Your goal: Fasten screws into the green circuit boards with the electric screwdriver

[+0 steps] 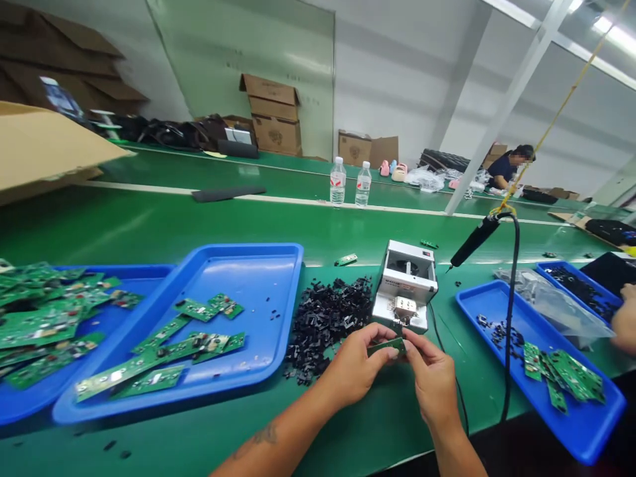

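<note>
Green worktop (173,437) spreads before us, its near edge showing only at the lower right, where shadow swallows it. Our left hand (355,371) has its grip closed on a small circuit board (386,345), low in front of the white machine (403,285), and fingers cover much of it. Our right hand (434,381) meets the board's right end; we cannot tell whether its grip pinches anything. Black plastic parts (325,321) heap up beside the machine, hiding the surface beneath. At far left, a loaded blue tray is cut off by the view, as is another person's hand (626,321) at right. Bare surface lies left of our forearms; the screwdriver's black cable (511,311) narrows the right side.
</note>
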A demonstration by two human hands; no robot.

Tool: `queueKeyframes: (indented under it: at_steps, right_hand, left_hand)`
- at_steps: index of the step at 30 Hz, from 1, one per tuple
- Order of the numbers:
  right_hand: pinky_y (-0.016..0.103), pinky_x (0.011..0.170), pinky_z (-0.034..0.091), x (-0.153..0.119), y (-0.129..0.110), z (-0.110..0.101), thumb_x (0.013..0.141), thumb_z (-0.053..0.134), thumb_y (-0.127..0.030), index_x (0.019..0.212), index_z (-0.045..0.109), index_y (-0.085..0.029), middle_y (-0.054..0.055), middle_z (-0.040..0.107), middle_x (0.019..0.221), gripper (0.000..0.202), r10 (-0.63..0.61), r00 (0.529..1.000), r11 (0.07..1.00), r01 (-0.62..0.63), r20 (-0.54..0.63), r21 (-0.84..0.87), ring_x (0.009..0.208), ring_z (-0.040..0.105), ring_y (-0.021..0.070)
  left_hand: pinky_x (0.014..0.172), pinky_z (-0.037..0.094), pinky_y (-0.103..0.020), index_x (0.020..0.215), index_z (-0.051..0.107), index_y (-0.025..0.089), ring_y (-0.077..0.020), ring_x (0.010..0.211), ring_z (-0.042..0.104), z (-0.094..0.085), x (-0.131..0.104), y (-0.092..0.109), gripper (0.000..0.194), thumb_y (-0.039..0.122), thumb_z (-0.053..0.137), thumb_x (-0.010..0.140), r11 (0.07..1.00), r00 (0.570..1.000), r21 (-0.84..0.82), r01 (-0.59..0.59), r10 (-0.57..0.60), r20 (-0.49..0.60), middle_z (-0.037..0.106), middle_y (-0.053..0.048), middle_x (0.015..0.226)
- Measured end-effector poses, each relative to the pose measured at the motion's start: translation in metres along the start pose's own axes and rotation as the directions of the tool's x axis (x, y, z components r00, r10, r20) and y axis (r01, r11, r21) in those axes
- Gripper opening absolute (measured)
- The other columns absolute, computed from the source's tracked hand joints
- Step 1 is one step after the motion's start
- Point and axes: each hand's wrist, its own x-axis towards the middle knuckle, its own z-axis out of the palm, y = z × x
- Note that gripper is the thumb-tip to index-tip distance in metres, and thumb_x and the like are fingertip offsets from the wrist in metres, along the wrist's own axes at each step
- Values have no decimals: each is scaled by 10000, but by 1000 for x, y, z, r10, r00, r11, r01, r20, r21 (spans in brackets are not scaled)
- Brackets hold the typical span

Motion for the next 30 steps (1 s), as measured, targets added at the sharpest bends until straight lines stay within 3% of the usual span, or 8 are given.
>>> queueKeyframes:
  at_steps: [2,4,7,11,17,25,30]
  right_hand:
    - [357,824,599,-3,-1,-5,810,782,-479,1086,803,-219,71,785,1045,379,-35,997,996,40,71,-80,885,725,219]
    - [340,811,591,-6,-3,-9,828,767,-470,1075,809,-233,62,776,1056,344,-36,990,993,50,135,-108,893,713,211]
    - [318,758,576,-6,-7,-14,818,784,-463,1078,810,-239,45,778,960,344,22,987,995,-6,156,-98,791,688,180]
    - [321,749,571,-6,-14,-20,779,822,-466,1037,821,-231,38,771,871,349,79,984,993,-64,160,-97,742,675,173]
    - [317,705,563,-3,-21,-26,766,830,-472,1014,828,-223,35,748,831,352,77,977,983,-42,197,-176,713,660,169]
    - [312,709,565,-4,-6,-28,721,872,-463,982,832,-215,57,780,861,363,171,973,984,-162,156,-72,700,670,165]
    - [307,720,556,-4,-1,-29,709,883,-464,985,829,-212,63,788,874,378,184,969,983,-178,166,-52,725,672,167]
  left_hand:
    - [829,561,-310,1070,691,170,-186,931,668,-2,-5,-2,260,262,718,829,999,999,36,-23,21,42,705,-69,1007]
    - [841,564,-321,1170,681,179,-183,919,671,-3,-10,-1,327,269,682,856,999,997,43,5,-8,75,701,-75,1043]
    - [647,547,-274,1235,671,193,-143,730,646,-2,-15,2,367,305,621,889,994,991,86,64,-73,114,669,-59,1012]
    - [488,452,-223,1067,740,188,-126,671,610,-2,-16,4,276,345,589,897,980,990,195,31,-57,126,605,-53,1038]
    - [633,490,-256,1043,762,206,-102,622,576,-5,-16,4,245,303,586,903,957,989,289,-34,-9,147,619,-26,1006]
    - [624,469,-264,1189,752,215,-113,612,569,-5,-15,0,343,299,595,895,952,988,307,-2,-45,145,611,-24,994]
    - [629,472,-256,1141,761,211,-112,619,562,-5,-14,-2,310,279,594,889,951,989,308,-13,-33,143,608,-21,975]
